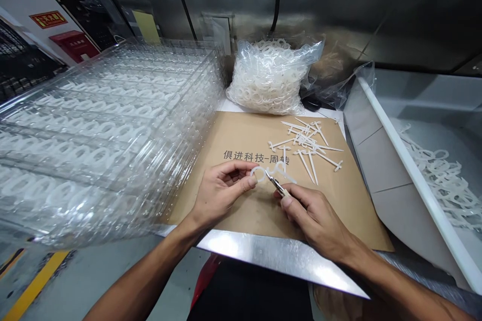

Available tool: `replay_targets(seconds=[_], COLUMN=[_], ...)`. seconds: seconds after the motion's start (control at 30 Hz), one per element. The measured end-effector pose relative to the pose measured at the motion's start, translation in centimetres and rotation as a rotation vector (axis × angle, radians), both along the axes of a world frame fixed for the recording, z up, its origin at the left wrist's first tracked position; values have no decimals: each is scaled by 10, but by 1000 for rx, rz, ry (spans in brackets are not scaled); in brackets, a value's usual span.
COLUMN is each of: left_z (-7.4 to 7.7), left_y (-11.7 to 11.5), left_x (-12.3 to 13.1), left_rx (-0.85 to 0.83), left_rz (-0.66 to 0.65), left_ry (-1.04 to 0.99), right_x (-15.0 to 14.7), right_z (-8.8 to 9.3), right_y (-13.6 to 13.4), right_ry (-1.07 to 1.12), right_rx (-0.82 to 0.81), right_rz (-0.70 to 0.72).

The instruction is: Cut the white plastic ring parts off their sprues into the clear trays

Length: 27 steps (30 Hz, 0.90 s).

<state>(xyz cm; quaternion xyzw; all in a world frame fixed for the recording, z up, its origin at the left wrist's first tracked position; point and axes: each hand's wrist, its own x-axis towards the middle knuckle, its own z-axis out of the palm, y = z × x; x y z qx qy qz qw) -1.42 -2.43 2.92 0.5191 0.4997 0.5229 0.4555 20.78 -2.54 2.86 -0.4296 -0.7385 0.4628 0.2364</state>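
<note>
My left hand [220,188] pinches a white plastic ring part [253,176] between thumb and forefinger, above the cardboard sheet [237,215]. The ring is joined to a thin branched white sprue [285,173] that stretches to the right. My right hand [314,213] is closed around a pair of nippers [278,188] with pale handles. Their tips point up and left, against or very close to the sprue beside the ring; I cannot tell whether the jaws touch it. Just beyond the hands, a loose pile of white sprue sticks [307,140] lies on the cardboard.
On the left rises a stack of clear plastic trays [188,105] filled with white ring parts. A clear bag [269,77] packed with similar parts stands at the back. To the right, a grey bin [399,160] holds more white pieces. The metal table edge [256,251] runs in front.
</note>
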Motion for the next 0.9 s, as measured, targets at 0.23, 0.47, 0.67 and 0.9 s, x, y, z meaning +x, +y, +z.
replay_targets(seconds=[0.23, 0.47, 0.67, 0.9], left_z=[0, 0, 0, -4], left_y=[1, 0, 1, 3], left_x=[0, 1, 1, -2], left_rx=[3, -21, -55, -99], left_rz=[-11, -13, -38, -41], left_ry=[-18, -37, -57, -130], right_x=[1, -2, -4, -4], right_z=[0, 2, -2, -5], right_y=[1, 0, -4, -1], right_ry=[-7, -55, -135, -161], right_rx=[2, 40, 75, 54], right_rz=[5, 10, 26, 10])
